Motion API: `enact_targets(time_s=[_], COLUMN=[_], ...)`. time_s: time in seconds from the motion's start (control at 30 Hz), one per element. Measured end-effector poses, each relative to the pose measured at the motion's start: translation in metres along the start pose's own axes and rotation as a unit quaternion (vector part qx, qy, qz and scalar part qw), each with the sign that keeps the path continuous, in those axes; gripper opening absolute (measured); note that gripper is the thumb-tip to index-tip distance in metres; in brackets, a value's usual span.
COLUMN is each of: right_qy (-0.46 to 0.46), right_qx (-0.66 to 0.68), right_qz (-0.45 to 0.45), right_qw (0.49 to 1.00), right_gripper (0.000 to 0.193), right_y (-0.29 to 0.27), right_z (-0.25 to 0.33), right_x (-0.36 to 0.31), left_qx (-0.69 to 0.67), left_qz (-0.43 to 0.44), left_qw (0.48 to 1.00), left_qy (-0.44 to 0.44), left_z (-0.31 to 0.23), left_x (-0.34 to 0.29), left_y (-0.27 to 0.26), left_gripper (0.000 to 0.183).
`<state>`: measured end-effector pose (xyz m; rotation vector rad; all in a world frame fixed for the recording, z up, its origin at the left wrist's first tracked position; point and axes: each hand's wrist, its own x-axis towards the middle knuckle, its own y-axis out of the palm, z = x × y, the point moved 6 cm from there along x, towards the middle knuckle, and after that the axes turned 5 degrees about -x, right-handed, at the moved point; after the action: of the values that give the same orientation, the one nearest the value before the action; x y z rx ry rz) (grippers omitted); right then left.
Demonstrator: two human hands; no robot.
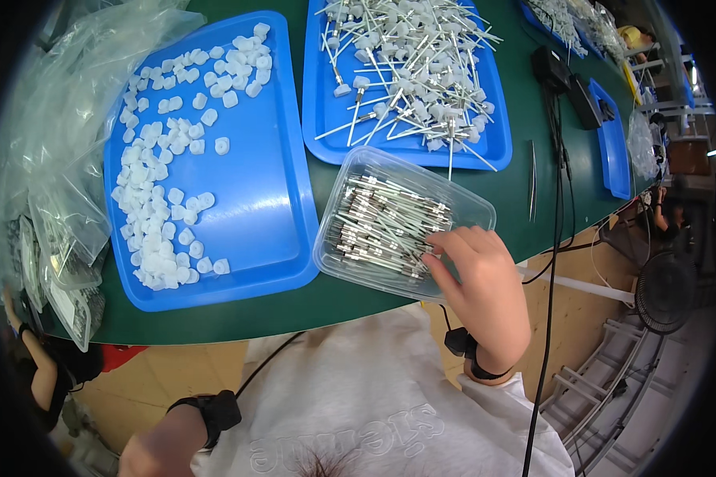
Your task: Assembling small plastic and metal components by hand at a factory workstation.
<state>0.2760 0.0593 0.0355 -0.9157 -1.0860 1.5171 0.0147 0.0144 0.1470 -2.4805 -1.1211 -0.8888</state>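
Note:
My right hand [481, 274] reaches over the right side of a clear plastic box [473, 208]. Its thumb and forefinger close in a pinch at the edge of a pile of thin pale rods with metal fittings [386, 226]; the gripped end is hard to see. Low at the left, away from the table, my left hand [145, 455] is cut off by the lower edge and its fingers are hidden. A blue tray [254, 207] left of the box bears many small white plastic caps [153, 159]. Beyond the box, another blue tray [326, 131] carries rods with white caps on them [422, 71].
Clear plastic bags [52, 135] pile at the table's left end. Metal tweezers [532, 179] lie right of the box, beside black cables [561, 143]. A smaller blue tray [612, 151] stands farther right. A fan [667, 292] and other people are around the green table [239, 322].

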Motion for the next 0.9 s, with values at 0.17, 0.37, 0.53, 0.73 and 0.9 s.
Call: enact_targets(time_s=[0.17,0.37,0.53,0.73,0.9], right_qy=[-0.021,-0.012,-0.018,0.009,0.028], right_qx=[-0.055,-0.068,-0.084,-0.027,0.034], right_qz=[0.054,0.071,0.065,-0.006,-0.070], right_qw=[0.997,0.995,0.994,1.000,0.997], right_gripper=[0.013,0.011,0.005,0.006,0.013], right_y=[0.007,0.006,0.013,0.005,-0.014], right_z=[0.013,0.008,0.007,0.004,0.010], right_x=[0.008,0.010,0.010,0.009,0.010], left_qx=[0.197,0.310,0.356,0.375,0.328], left_qz=[0.067,0.044,0.016,0.009,0.010], left_qw=[0.875,0.823,0.809,0.789,0.798], left_qy=[-0.438,-0.474,-0.467,-0.486,-0.505], left_z=[0.101,0.141,0.143,0.141,0.120], left_x=[-0.042,-0.064,-0.067,-0.067,-0.063], left_y=[0.022,0.030,0.028,0.027,0.020], left_gripper=[0.015,0.010,0.011,0.012,0.009])
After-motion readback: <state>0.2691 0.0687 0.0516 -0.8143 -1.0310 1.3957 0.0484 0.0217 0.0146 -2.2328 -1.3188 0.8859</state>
